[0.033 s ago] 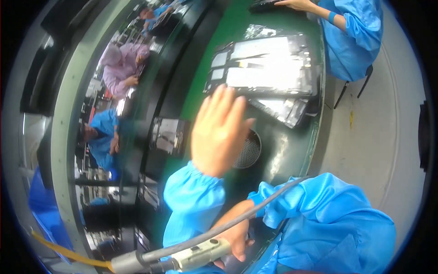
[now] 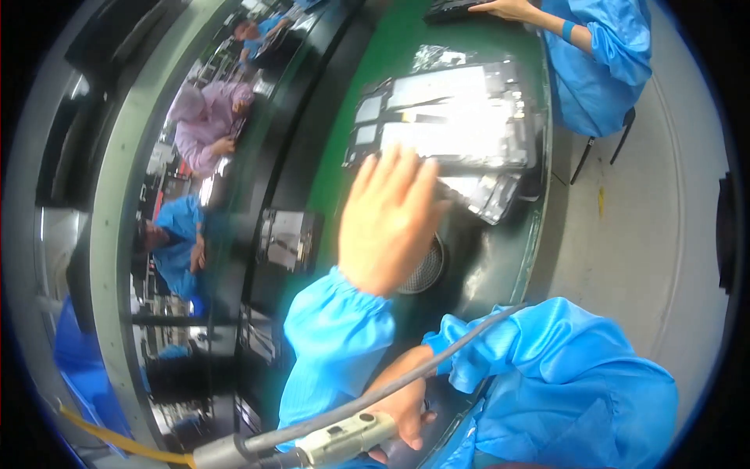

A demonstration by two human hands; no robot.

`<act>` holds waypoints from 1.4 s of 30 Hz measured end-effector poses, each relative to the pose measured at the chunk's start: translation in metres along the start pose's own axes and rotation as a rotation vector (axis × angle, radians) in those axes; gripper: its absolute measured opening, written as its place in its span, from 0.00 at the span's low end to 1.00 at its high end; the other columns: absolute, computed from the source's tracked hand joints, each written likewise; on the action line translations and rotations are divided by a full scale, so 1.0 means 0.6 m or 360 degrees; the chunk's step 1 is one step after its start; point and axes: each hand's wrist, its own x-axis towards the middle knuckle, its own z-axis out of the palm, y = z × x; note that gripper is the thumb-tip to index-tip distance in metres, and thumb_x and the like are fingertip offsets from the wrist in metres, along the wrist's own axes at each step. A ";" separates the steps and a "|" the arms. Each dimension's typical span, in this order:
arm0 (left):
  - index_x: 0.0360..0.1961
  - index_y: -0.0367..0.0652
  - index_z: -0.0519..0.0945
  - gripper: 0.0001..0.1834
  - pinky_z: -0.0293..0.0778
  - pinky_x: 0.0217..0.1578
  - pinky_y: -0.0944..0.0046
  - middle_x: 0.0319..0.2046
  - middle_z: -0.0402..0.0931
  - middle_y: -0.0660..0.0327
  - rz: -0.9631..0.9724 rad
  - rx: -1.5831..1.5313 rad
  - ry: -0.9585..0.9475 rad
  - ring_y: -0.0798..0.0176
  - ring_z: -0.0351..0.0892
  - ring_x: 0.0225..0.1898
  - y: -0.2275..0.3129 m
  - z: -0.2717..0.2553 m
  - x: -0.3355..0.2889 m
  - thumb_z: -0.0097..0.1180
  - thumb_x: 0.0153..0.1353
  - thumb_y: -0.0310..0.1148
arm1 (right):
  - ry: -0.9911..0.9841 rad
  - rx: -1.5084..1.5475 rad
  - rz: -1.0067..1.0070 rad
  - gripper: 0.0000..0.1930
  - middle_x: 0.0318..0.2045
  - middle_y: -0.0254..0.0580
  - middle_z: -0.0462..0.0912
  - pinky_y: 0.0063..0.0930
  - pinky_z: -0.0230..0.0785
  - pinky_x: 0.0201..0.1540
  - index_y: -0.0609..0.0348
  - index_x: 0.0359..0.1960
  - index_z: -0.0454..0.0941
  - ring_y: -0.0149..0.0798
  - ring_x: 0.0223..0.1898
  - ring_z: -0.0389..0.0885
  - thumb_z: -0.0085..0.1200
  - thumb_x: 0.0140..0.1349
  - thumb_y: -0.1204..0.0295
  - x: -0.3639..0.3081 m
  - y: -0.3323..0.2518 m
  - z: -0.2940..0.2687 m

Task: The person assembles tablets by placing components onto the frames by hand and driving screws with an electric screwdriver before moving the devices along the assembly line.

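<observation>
My left hand reaches forward, back upward, fingers stretched out and somewhat blurred. Its fingertips overlap the near edge of a flat, black-framed electronic device part with silver-white inner panels. Whether they touch it I cannot tell. A second such part pokes out from under the first at an angle. Partly behind my left wrist is a round grey mesh-like piece. Low in view, my right hand has its fingers bent downward. A beige tube-shaped cable piece partly covers it, so its grip is unclear.
A grey cable crosses in front of my arms. Another device part lies on the left. A co-worker in blue works at the far right end of the green table. Other people sit on the left.
My left hand has shifted slightly to the right along the device part's near edge. The whole view has moved a little. My right hand looks about the same.
</observation>
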 end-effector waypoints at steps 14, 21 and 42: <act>0.52 0.34 0.66 0.33 0.73 0.44 0.57 0.50 0.68 0.44 0.0153 0.0283 -0.0420 0.47 0.72 0.47 0.040 0.076 0.132 0.55 0.38 0.19 | -0.0171 -0.0096 -0.0070 0.26 0.18 0.44 0.71 0.26 0.66 0.12 0.62 0.46 0.67 0.36 0.13 0.72 0.63 0.42 0.80 -0.043 -0.017 -0.041; 0.33 0.40 0.77 0.17 0.75 0.36 0.59 0.31 0.79 0.53 0.0102 0.0221 0.0424 0.53 0.80 0.32 -0.057 0.029 0.151 0.61 0.36 0.24 | -0.0043 -0.0103 -0.0035 0.27 0.20 0.42 0.72 0.24 0.66 0.14 0.64 0.46 0.68 0.33 0.16 0.73 0.64 0.40 0.79 -0.034 -0.004 -0.046; 0.34 0.41 0.77 0.08 0.54 0.59 0.43 0.34 0.80 0.56 -0.1153 -0.0312 0.0556 0.50 0.77 0.46 0.182 -0.091 -0.468 0.51 0.52 0.22 | 0.1897 -0.0894 -0.0665 0.23 0.17 0.39 0.77 0.23 0.71 0.22 0.70 0.46 0.69 0.31 0.18 0.78 0.62 0.48 0.78 -0.150 -0.116 -0.071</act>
